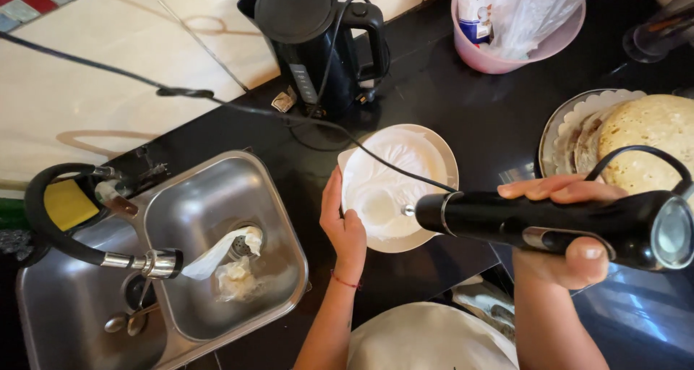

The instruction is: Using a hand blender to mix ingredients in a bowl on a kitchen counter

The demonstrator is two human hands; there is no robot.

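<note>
On the black counter, beside the steel sink, white cream is being whipped in a pale bowl.

The bowl is steadied at its near-left rim by the left hand, fingers curled against the side. The black hand mixer is gripped firmly in the right hand, its whisk sunk in the cream. Its cord is draped straight across the bowl and past the kettle. Trouble is likeliest there: the cord could be dragged into the cream or snagged, and the bowl tipped towards the sink. Cream could be flung if the whisk is lifted while spinning.
</note>
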